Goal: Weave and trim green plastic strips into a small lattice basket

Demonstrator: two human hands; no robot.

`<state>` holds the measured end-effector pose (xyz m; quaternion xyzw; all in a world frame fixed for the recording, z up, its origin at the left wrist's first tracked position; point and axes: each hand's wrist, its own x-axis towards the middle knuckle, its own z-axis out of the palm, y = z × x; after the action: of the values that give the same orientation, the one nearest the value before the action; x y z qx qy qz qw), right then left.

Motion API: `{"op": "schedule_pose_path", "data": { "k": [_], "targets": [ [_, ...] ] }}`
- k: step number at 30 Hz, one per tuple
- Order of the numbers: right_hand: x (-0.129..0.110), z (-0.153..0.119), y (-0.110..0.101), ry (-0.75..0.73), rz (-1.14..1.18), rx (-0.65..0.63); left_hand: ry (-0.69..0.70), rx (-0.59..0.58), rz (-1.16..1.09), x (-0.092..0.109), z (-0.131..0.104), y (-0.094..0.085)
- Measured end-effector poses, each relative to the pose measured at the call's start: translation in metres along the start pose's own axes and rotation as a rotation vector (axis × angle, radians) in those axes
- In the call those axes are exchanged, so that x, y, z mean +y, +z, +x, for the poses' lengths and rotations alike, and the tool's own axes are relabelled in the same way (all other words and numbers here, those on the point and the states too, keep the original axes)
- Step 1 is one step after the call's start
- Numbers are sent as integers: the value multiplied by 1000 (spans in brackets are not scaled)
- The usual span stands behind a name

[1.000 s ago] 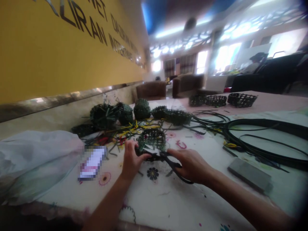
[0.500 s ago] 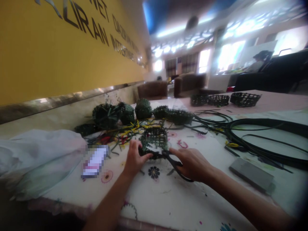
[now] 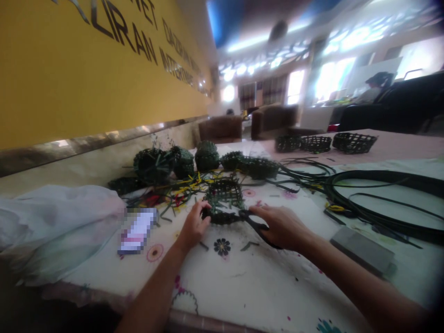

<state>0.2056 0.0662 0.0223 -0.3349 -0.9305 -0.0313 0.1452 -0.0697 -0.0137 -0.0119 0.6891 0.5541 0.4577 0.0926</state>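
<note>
A small dark green woven basket (image 3: 225, 192) lies on the flowered tablecloth in front of me, its open lattice showing. My left hand (image 3: 194, 224) grips the basket's near left edge, thumb on this side and fingertips partly hidden behind the weave. In my right hand (image 3: 281, 226) is a pair of black-handled scissors (image 3: 258, 226), fingers wrapped round the handles. The blades point left at the basket's near rim; blur hides how far apart they are. Cut strip ends (image 3: 249, 245) lie on the cloth close by.
Several finished-looking green baskets (image 3: 207, 156) stand behind, with more baskets (image 3: 354, 143) at the far right. Loose yellow and green strips (image 3: 187, 186) are scattered left of centre. Coiled green strapping (image 3: 381, 175) and a grey block (image 3: 362, 249) lie right. A white plastic bag (image 3: 58, 226) sits left.
My right hand and the scissors have moved slightly right and up. My left hand has shifted a little, its thumb drawn back from the blades. The basket has tilted slightly.
</note>
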Motion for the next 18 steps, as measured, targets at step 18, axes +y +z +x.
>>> {"op": "schedule_pose_path", "data": {
  "k": [18],
  "targets": [
    [-7,0,-1,-22,-97,-52,120,152,225,9,1,11]
  ]
}}
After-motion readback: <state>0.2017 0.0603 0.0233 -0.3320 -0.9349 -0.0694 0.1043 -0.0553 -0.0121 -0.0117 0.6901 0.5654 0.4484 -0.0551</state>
